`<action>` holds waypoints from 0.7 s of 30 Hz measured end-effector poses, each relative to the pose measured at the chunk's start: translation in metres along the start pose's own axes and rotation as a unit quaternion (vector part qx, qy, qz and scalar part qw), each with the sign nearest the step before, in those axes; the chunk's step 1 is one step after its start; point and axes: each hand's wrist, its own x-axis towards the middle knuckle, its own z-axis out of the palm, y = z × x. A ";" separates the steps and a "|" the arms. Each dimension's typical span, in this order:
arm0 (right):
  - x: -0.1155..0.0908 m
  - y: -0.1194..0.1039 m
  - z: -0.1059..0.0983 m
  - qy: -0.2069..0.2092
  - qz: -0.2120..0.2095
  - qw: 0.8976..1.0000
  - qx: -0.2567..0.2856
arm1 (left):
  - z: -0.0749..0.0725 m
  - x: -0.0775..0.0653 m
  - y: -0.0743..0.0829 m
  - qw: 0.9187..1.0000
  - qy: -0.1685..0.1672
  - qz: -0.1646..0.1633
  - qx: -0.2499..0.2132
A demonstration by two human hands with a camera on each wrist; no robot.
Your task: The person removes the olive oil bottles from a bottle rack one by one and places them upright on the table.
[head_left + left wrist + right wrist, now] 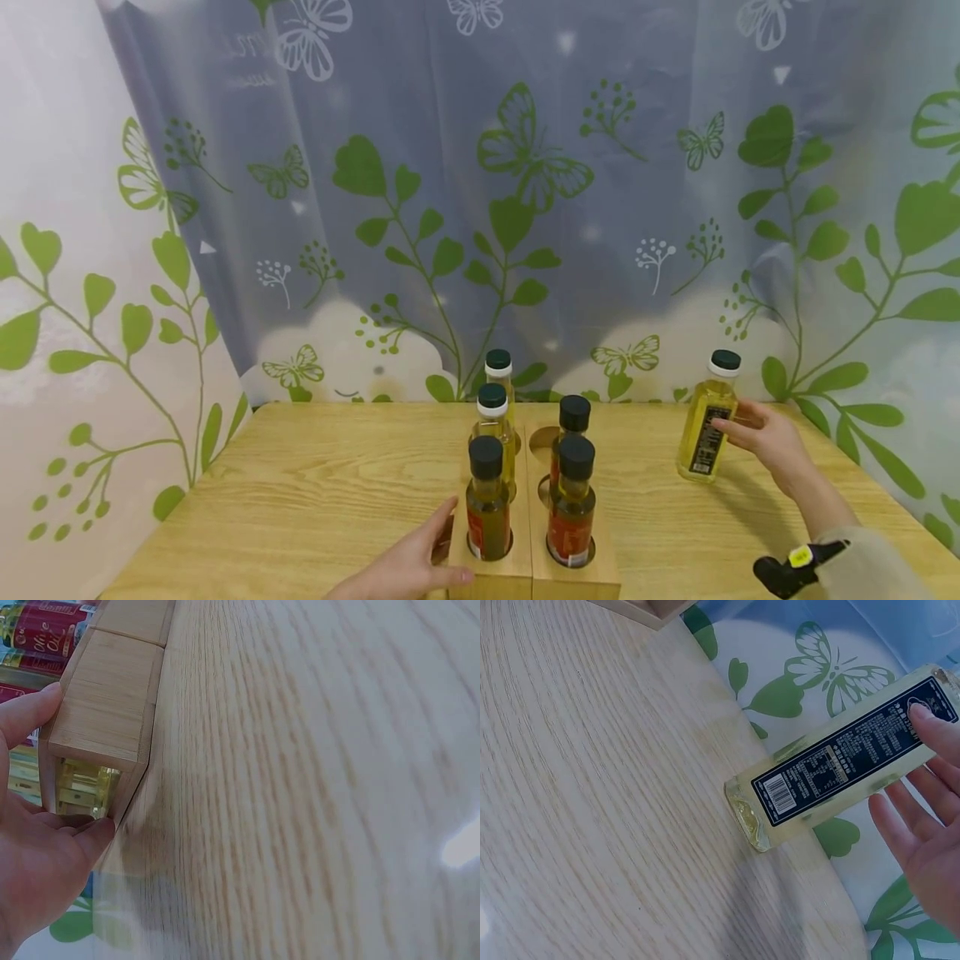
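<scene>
Head camera first: over on the right of the tabletop [352, 467], I see the person's right hand [768, 446] gripping a yellow oil bottle [703, 429], thumb across its black label and fingers bent behind it. The bottle leans a little, its dark green cap [725, 361] uppermost; I can't tell whether its base touches the wood. That bottle is well apart from the two wooden racks standing side by side. On the left rack [491, 586], the left hand [408, 558] holds the near corner, thumb on the front face, fingers round the open side, as the left wrist camera shows too. This rack carries a red-labelled bottle [487, 517] in front and two green-capped yellow ones behind. Two black-capped bottles stand in the right rack [577, 588]. Behind everything hangs a curtain [420, 108] printed with leaves and butterflies.
</scene>
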 end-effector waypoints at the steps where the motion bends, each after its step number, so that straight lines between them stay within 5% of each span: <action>1: 0.000 0.001 0.000 -0.003 -0.001 1.000 0.005 | 0.000 0.000 0.000 1.000 0.000 -0.001 -0.001; 12: -0.008 0.004 -0.001 0.027 -0.042 0.998 0.049 | 0.001 -0.001 0.001 1.000 0.002 0.008 0.007; 21: -0.023 0.004 -0.007 0.035 -0.114 0.982 0.144 | 0.001 -0.001 0.002 1.000 0.002 0.005 0.005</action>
